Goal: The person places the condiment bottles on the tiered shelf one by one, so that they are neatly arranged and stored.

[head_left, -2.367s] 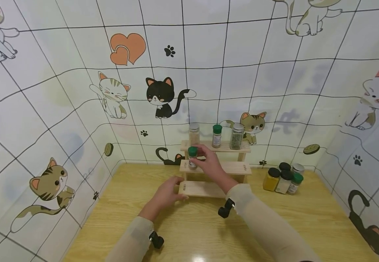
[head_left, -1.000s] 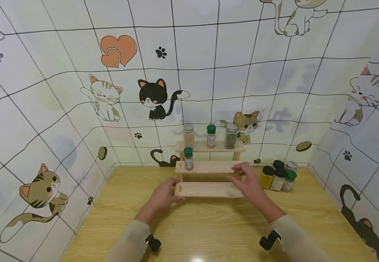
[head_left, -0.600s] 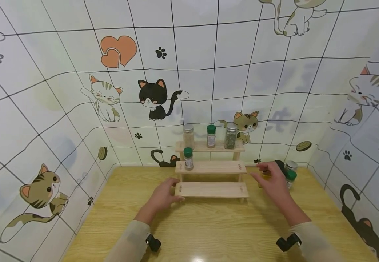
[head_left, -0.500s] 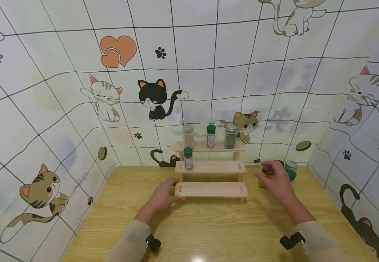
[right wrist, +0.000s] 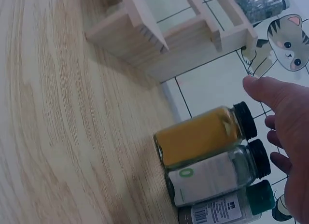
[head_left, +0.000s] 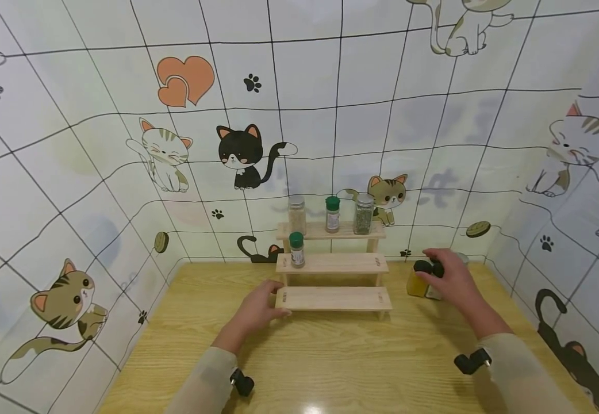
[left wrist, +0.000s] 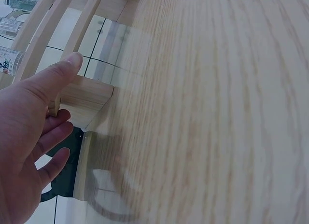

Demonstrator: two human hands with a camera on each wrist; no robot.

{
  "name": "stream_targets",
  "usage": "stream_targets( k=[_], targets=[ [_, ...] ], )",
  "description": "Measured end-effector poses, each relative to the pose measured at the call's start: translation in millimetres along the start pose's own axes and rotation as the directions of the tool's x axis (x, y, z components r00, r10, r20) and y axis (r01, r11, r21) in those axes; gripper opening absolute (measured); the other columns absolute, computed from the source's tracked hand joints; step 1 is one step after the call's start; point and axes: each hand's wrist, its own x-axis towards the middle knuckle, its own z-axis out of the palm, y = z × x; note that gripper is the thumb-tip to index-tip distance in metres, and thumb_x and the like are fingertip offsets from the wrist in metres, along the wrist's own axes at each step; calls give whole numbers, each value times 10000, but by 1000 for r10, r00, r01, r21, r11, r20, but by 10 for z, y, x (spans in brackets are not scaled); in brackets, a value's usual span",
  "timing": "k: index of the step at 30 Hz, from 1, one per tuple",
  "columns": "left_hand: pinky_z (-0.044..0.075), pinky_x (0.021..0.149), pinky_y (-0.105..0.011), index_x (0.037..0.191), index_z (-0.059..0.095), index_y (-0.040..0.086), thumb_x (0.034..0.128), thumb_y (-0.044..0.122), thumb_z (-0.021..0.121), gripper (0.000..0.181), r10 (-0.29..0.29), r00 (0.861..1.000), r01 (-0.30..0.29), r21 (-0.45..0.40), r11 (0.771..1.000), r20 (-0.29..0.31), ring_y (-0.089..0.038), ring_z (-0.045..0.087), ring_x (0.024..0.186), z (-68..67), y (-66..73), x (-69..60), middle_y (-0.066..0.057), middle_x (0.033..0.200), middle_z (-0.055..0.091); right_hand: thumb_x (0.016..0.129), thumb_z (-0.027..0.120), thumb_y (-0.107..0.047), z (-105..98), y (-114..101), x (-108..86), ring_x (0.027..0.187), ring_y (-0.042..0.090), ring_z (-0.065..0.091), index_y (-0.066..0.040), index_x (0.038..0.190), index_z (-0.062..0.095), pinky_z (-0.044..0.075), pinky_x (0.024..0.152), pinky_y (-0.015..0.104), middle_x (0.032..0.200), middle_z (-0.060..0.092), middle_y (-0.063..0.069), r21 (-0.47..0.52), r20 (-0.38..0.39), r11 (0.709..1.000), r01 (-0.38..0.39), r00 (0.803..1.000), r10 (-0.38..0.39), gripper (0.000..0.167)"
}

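Head: left hand (head_left: 255,309) pinches left end of lowest step of the wooden rack (head_left: 333,298); right hand (head_left: 456,280), thumb and fingers spread, hovers at the yellow jar (head_left: 416,285), on counter (head_left: 310,356) right of rack; green-capped jar (head_left: 296,251) on middle step, three jars (head_left: 333,216) on top. Left wrist: thumb over step edge; fingertips by its end. Right wrist: yellow jar beside white-labelled jar (right wrist: 210,178); thumb clear of both.

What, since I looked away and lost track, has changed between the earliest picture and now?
The right hand let go of the green-capped jar at the left end of the middle shelf and moved right, to the clustered jars on the table; no grip on one shows. Unchanged: the left hand at the left end of the lowest shelf, and the three jars on the top shelf.
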Motion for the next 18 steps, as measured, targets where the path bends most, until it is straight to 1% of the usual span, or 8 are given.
stream_targets(
  k=[5,8,13,18],
  targets=[
    [520,1130,-568,1506,610,99,907,380,950,743,-18,1000,18,1,1000,1,-340,631,1358,-21,39,-10,-91,1493,636,980,884,-217,-1,60,68,1301,541,530,32,1484,610,473,1028,749,1452,606,323,-98,75,995,21,997,-14,626],
    [524,1121,-572,1500,612,88,908,380,949,742,-9,1000,9,12,1000,-1,-347,633,1352,-30,45,-13,-100,1489,637,967,894,-235,-2,57,106,1277,535,531,29,1472,633,483,996,746,1438,633,315,-141,113,989,39,993,-23,627],
    [523,1124,-570,1496,615,83,904,380,952,743,-5,1000,5,19,1000,-6,-348,635,1351,-31,41,-12,-102,1483,643,940,919,-239,-5,69,161,1243,526,546,12,1441,680,504,955,728,1340,662,301,-206,153,976,74,987,-42,609],
    [520,1128,-570,1506,607,85,909,378,949,747,-14,1000,14,8,1000,3,-349,631,1355,-25,43,-9,-103,1489,638,927,928,-243,2,91,166,1207,520,547,-1,1421,707,506,931,721,1288,625,302,-227,167,972,63,986,-25,592]
  ],
)
